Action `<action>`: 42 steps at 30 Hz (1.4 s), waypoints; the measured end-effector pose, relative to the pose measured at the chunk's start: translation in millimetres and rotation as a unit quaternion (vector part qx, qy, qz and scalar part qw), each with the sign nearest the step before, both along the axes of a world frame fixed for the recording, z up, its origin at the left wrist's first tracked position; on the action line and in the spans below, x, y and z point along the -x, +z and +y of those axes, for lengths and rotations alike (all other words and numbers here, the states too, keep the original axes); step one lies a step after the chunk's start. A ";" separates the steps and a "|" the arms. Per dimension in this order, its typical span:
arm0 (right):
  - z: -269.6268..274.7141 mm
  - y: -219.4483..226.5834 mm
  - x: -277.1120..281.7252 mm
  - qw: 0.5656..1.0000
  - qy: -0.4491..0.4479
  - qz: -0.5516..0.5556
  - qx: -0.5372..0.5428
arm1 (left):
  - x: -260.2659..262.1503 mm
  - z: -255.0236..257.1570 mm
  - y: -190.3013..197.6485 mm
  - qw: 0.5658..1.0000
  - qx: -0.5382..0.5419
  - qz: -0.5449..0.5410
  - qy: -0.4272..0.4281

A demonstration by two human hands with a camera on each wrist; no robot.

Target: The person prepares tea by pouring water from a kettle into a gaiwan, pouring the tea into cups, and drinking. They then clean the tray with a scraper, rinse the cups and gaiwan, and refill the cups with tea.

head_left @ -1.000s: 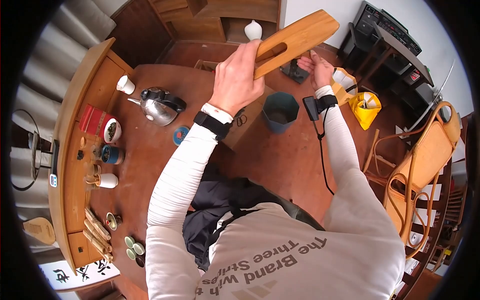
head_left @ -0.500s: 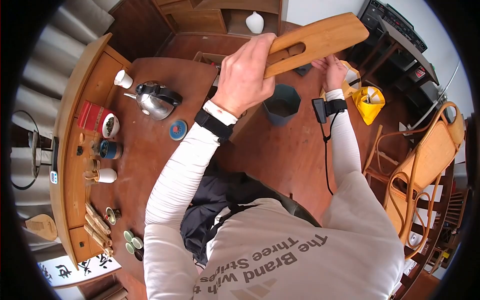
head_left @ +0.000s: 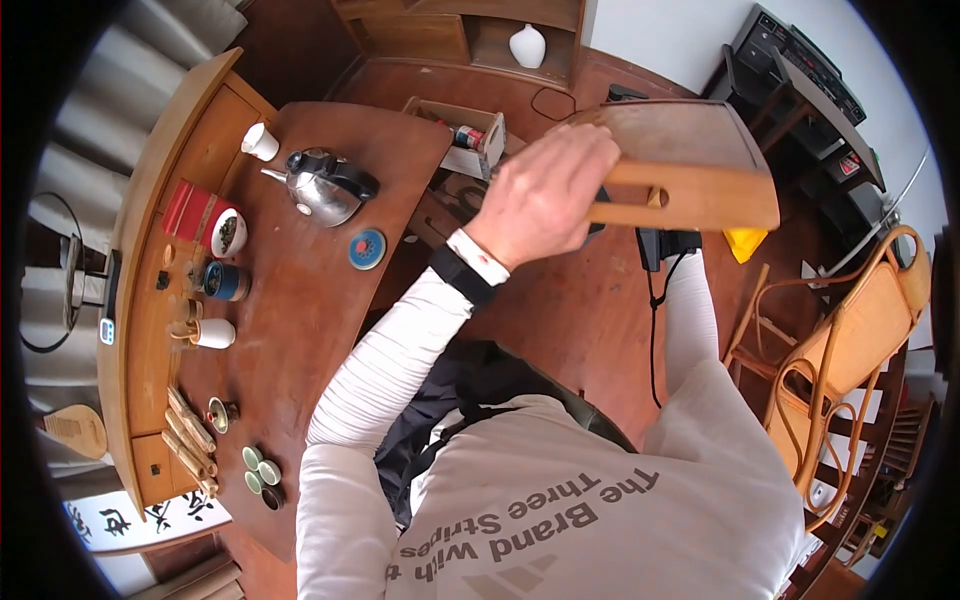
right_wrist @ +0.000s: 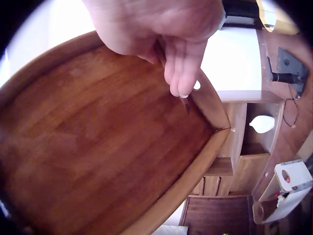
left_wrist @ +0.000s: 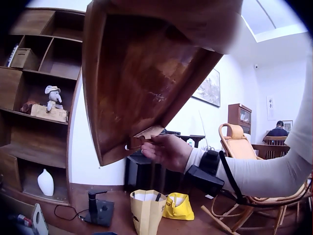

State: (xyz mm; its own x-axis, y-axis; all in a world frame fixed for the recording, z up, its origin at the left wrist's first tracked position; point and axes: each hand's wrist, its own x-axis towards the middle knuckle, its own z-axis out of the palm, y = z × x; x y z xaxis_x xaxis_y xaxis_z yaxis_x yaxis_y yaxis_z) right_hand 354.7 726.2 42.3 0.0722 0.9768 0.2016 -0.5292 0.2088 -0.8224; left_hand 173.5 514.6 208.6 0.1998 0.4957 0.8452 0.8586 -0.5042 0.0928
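Note:
A wooden tray (head_left: pixel 690 130) with a slotted handle end is held up tilted in front of the body, its hollow inside showing. My left hand (head_left: pixel 550 190) grips the slotted end nearest me. At the far end, my right hand (left_wrist: pixel 168 152) holds the other handle; the tray hides that hand in the head view. In the right wrist view its fingers (right_wrist: pixel 183 73) curl over the rim at the handle slot. Nothing lies on the visible part of the tray's inside.
On the wooden table (head_left: pixel 310 290) at left stand a steel kettle (head_left: pixel 325 190), a white cup (head_left: pixel 260 142) and a round blue piece (head_left: pixel 367 249). A rattan chair (head_left: pixel 850 320) is at right. Paper bag (left_wrist: pixel 146 215) and yellow bag (left_wrist: pixel 178 206) sit on the floor.
The tray has come lower and turned from nearly edge-on to show its inside. My right hand, visible beyond it before, has gone behind it in the head view and now holds its far handle.

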 end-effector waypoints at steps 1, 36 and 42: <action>-11.1 -6.1 -1.1 1.000 0.009 0.003 0.006 | -1.6 -1.8 -2.6 1.000 -0.009 0.006 -0.012; -213.8 65.7 76.7 0.847 0.124 -0.407 -0.320 | 37.2 -371.9 -104.2 0.497 0.004 -0.831 0.250; -272.2 70.0 146.7 0.793 0.295 -0.379 -0.376 | 17.7 -450.2 -114.7 0.410 -0.098 -0.859 0.291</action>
